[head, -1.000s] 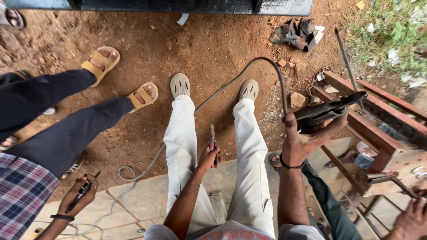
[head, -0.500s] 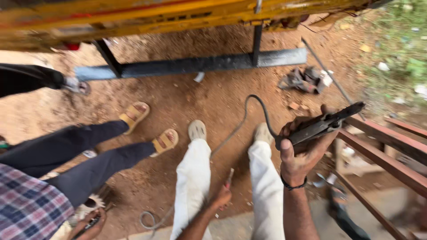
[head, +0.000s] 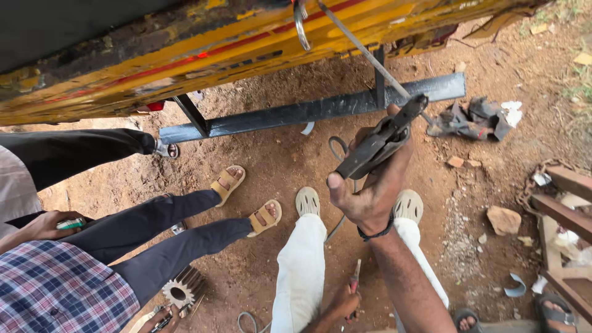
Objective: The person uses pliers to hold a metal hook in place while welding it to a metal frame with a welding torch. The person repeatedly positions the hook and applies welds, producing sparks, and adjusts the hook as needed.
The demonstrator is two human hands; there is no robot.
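The right hand [head: 373, 188] is closed around a dark metal clamp [head: 382, 140], whose nose points to 1 o'clock toward a thin rod [head: 364, 52]. The left hand [head: 342, 302], at 6 o'clock, grips a small red-handled tool [head: 356, 280]. Since half a second ago the clamp has risen toward the yellow vehicle edge [head: 246, 43]. Below lies bare reddish dirt [head: 475, 209], outdoors.

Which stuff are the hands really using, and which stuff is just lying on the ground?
In use:
right hand gripping the dark metal clamp tool
thin rod at the tool's tip
left hand holding a small red-handled tool

Lying about:
crumpled rags
stone
toothed gear
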